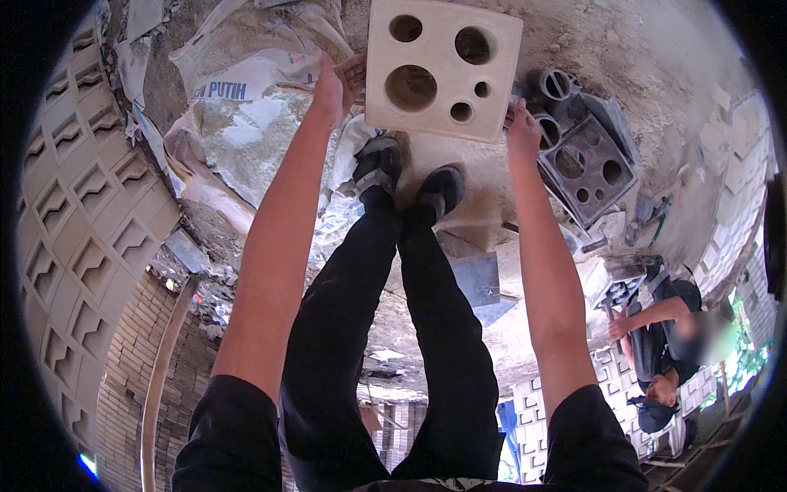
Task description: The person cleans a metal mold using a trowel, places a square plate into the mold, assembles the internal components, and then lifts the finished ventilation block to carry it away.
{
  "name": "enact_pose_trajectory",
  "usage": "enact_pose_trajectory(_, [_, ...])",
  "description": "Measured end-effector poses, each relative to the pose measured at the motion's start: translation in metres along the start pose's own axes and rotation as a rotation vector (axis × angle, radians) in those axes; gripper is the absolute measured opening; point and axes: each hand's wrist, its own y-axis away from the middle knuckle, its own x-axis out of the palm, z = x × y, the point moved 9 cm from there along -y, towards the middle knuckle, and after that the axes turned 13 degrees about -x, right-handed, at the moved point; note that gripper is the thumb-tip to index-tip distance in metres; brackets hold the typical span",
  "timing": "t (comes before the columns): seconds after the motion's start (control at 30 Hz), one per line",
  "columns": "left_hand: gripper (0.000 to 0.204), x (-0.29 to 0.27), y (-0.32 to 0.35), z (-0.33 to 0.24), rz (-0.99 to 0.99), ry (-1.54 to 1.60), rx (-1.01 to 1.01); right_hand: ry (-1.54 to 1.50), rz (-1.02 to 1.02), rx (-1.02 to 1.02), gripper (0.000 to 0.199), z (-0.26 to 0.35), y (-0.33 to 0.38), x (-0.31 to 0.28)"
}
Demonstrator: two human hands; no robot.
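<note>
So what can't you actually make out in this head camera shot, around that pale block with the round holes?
- Underside of the pale square concrete block with round holes: faces away from the head camera.
- Left hand fingers: tucked behind the block's edge.
- Right hand fingers: mostly under the block's corner.
- Dark metal mould with round holes: its inside is too shadowed.
- Ground beneath the block: covered by it and the black shoes.

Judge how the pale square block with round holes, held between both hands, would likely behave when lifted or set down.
The pale block looks like cast concrete, so it is probably stiff and heavy for its size; the left hand and right hand both grip its edges. Thin walls around its holes may chip if dropped. Flat faces suggest it would not roll.
</note>
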Motion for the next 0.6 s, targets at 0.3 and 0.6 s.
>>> enact_pose_trajectory(0.3, [0.047, 0.010, -0.009, 0.005, 0.077, -0.064, -0.026, -0.083, 0.059, -0.204, 0.038, 0.013, -0.003, 0.020])
enact_pose_trajectory(0.6, [0.043, 0.022, -0.022, 0.015, 0.210, 0.159, 0.018, -0.212, 0.085, -0.341, 0.045, 0.018, -0.001, 0.034])
